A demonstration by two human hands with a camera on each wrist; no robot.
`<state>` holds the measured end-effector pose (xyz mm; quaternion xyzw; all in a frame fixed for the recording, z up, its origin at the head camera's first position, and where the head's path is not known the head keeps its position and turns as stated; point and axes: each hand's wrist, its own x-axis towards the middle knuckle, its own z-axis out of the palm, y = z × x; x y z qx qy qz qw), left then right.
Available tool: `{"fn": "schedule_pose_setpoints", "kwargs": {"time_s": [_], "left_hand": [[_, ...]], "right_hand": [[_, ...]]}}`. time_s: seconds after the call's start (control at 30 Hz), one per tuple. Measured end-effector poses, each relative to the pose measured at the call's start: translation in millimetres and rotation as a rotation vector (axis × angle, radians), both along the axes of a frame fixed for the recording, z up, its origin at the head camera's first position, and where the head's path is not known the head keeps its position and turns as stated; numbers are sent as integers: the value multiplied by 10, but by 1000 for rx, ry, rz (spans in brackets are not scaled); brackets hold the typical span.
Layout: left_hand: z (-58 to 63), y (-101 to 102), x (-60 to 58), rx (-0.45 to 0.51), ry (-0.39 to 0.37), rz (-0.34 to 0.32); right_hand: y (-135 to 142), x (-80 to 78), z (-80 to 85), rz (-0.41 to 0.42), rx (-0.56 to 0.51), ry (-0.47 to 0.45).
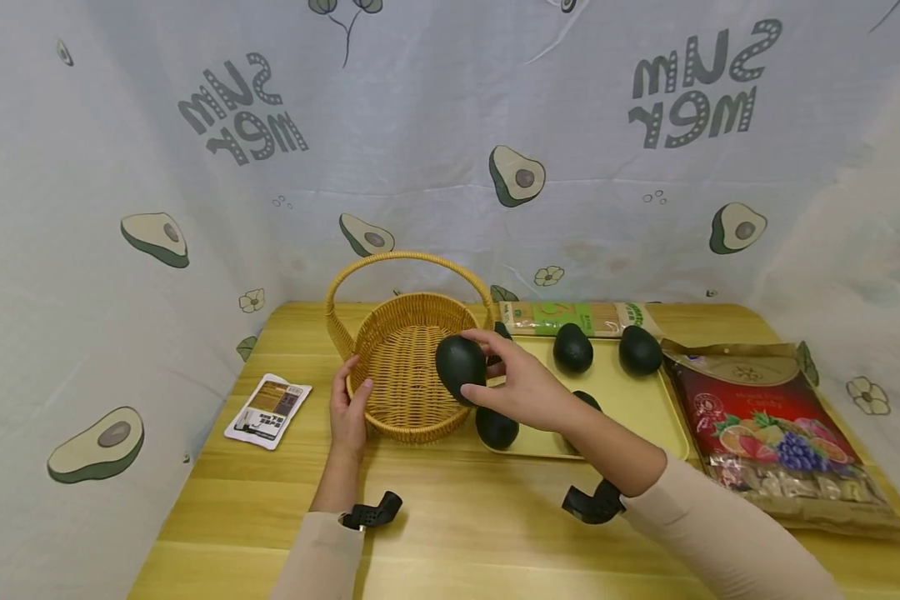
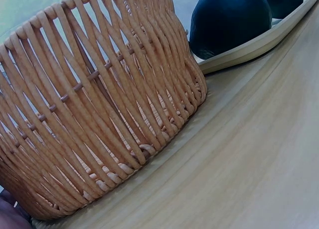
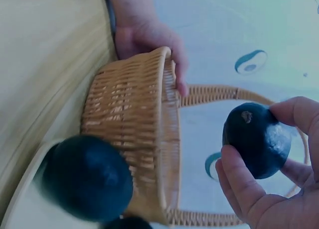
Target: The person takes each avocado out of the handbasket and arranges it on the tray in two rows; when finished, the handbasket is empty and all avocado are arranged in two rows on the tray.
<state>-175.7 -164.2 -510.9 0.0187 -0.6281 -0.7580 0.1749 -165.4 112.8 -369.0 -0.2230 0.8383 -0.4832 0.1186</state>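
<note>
My right hand (image 1: 523,385) pinches a dark green avocado (image 1: 461,367) between thumb and fingers, above the right side of a yellow wicker basket (image 1: 412,432). The right wrist view shows the stem scar on this held avocado (image 3: 259,142). My left hand (image 1: 350,412) grips the basket's near left rim, with a digit over the edge. No avocado shows on the woven floor of the basket, whose tall handle stands up. Several more avocados (image 1: 573,349) lie on a pale yellow tray (image 1: 630,421) to the right; my right hand and forearm partly hide some.
A white-and-brown packet (image 1: 268,411) lies left of the basket. Behind the tray is a long noodle packet (image 1: 562,318). A large red candy bag (image 1: 768,425) rests at the tray's right edge. A printed curtain (image 1: 435,108) hangs behind the wooden table (image 1: 457,525).
</note>
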Motion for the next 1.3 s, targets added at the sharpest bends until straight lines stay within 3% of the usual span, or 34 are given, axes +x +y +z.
{"fn": "schedule_pose_setpoints", "kwargs": {"time_s": [0.37, 0.67, 0.9, 1.1, 1.3], "left_hand": [[-3, 0, 12, -4, -17, -4], [-17, -19, 1, -2, -8, -3], [-8, -5, 3, -9, -7, -10], [1, 4, 20, -21, -21, -1], [7, -2, 22, -12, -29, -9]], "right_hand": [[679, 255, -28, -109, 59, 30], [1155, 372, -94, -229, 150, 36], [1505, 424, -246, -316, 243, 38], [1815, 481, -426, -361, 259, -24], [2028, 506, -576, -407, 332, 15]]}}
